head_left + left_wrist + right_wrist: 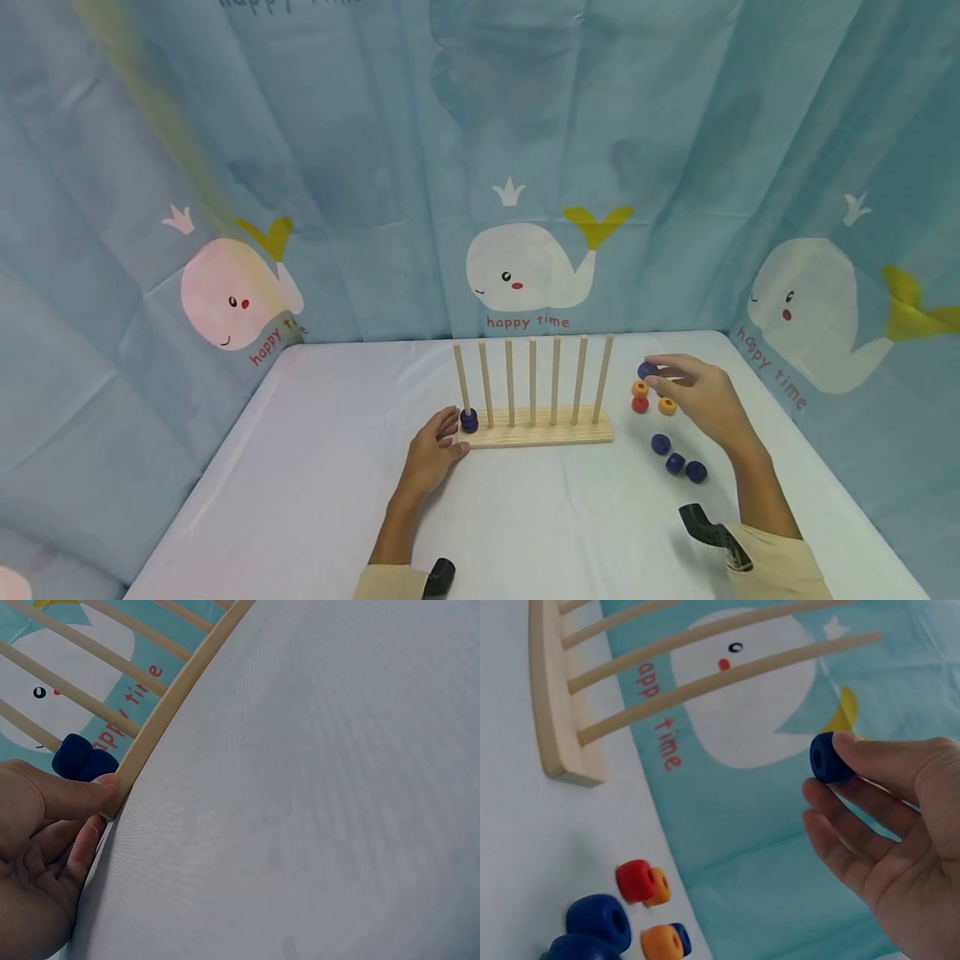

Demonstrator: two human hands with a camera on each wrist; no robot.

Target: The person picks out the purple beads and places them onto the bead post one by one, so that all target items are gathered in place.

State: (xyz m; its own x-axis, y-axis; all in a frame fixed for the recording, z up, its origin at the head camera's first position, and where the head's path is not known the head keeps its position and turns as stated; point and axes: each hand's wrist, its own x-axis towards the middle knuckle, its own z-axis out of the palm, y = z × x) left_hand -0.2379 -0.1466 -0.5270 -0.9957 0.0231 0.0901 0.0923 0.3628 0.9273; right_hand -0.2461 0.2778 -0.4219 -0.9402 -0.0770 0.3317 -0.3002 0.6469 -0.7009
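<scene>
A wooden peg rack (536, 436) with several upright pegs stands on the table. Two dark blue beads (468, 421) are stacked at the foot of its leftmost peg. My left hand (431, 458) holds the rack's left end, thumb on the front edge; the left wrist view shows the thumb (97, 796) beside the blue beads (84, 757). To the right of the rack, my right hand (701, 400) pinches one blue bead (829, 759) between thumb and fingers, raised above the table. The bead's hole faces toward the rack in the right wrist view.
Below the right hand lie a red bead (640, 404), an orange bead (640, 388) and another orange bead (667, 406), with a blue one partly hidden behind. Nearer me are three blue beads (675, 463). A whale-print curtain (360, 275) hangs around the white table (540, 525).
</scene>
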